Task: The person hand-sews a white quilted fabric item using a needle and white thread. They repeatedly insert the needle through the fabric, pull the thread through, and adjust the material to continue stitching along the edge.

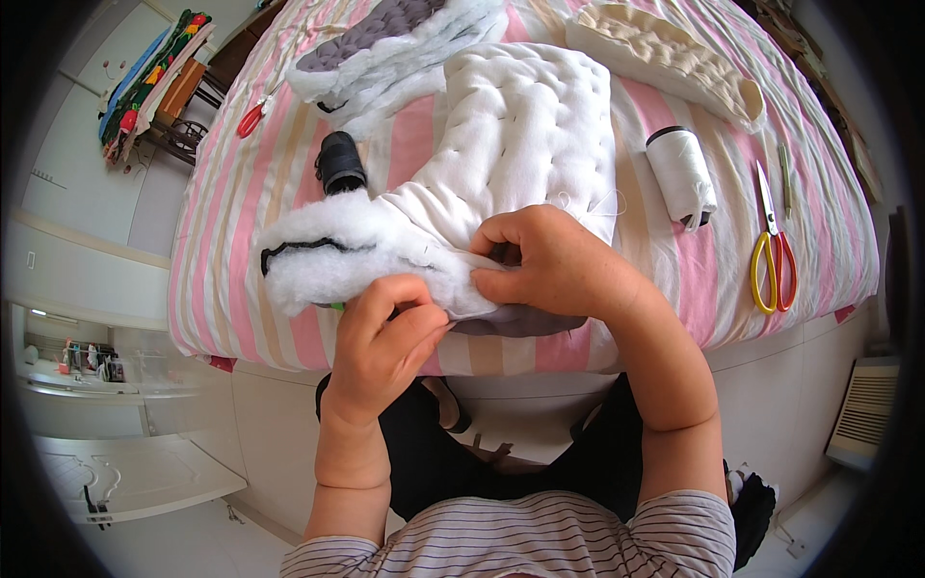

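A white quilted, padded cloth piece lies before me, its surface dimpled by stitches. Fluffy white batting spreads from its left end, with a black strip running along it. My left hand pinches the near cloth edge beside the batting between thumb and fingers. Just to the right, my right hand grips a fold of the white fabric. Grey lining shows beneath the near edge. Loose white thread curls on the quilted part. Whether a needle is between my fingers cannot be seen.
Pink-striped bedding lies under everything. On the right are a white thread spool, scissors with yellow and red handles and a slim green tool. Farther off lie a black spool, red-handled snips, a grey quilted piece and a beige one.
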Action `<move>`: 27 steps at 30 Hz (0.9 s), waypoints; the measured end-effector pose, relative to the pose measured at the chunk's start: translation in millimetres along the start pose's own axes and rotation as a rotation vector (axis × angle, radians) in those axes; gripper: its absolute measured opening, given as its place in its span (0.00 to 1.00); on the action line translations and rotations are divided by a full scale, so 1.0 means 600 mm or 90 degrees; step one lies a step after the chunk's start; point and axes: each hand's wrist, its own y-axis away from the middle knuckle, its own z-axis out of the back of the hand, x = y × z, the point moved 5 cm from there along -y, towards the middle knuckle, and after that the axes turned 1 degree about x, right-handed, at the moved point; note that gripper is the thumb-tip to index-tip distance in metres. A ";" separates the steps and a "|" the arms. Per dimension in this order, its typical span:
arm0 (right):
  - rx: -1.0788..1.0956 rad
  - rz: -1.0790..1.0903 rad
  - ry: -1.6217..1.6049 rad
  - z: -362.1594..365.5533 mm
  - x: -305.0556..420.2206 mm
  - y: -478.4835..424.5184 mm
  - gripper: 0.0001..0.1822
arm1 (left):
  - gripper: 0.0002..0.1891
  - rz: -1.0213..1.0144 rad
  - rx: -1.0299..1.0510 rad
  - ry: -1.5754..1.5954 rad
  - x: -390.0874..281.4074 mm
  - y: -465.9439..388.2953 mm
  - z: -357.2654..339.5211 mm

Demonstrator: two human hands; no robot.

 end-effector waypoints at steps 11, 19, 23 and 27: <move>0.012 -0.019 -0.025 0.001 -0.003 -0.001 0.13 | 0.13 -0.190 -0.027 -0.181 -0.040 0.012 0.013; 0.014 -0.020 -0.006 0.001 -0.004 -0.002 0.14 | 0.10 -0.161 0.010 -0.172 -0.038 0.005 0.002; 0.016 -0.020 0.003 0.000 -0.003 -0.003 0.14 | 0.13 -0.089 -0.001 -0.149 -0.029 0.010 -0.004; 0.004 -0.003 0.009 0.000 -0.003 -0.002 0.14 | 0.13 -0.030 0.005 -0.098 -0.021 0.009 -0.012</move>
